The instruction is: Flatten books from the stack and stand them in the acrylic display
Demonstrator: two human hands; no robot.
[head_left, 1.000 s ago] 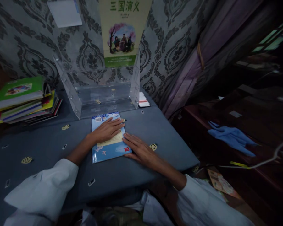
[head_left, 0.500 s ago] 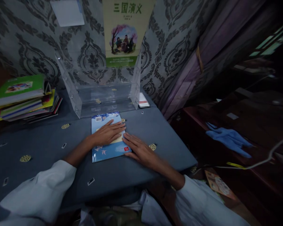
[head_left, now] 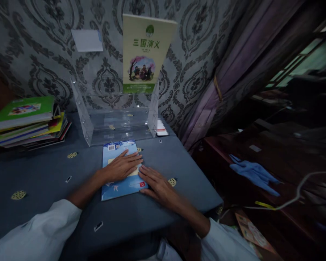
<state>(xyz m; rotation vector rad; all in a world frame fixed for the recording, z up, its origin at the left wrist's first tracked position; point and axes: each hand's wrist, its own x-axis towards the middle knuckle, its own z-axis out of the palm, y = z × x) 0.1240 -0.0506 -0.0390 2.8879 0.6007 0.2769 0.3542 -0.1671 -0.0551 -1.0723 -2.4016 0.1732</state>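
Books (head_left: 27, 121), one pile: stacked at the left of the table (head_left: 46, 174), green cover uppermost with a coloured picture; spine lettering was too dim to read.

White card (head_left: 87, 40): far side, before the patterned wall (head_left: 54, 40); no writing could be made out.

Left grip (head_left: 123, 167): palm down, fingers stretched out, flat across the blue book (head_left: 126, 185), pinching nothing.

Blue book: closed, flat on the table, just near of the clear stand (head_left: 116, 125). Barcode at far left of the cover, hence judged to be the back; red square mark at near right, too small to identify. Progress, as judged: laying flat was done; neither grip was yet off the book.

Cream book (head_left: 145, 52): already upright at the right part of the stand. Green title read 三国演义; smaller lines were illegible.

Right grip (head_left: 157, 186): fingers extended along the right edge of the blue book, thumb apart; any pressure could not be told.

White-and-red item (head_left: 162, 128): just right of the stand, blurred, unreadable.

Blue cloth (head_left: 252, 175): far right, off the table.
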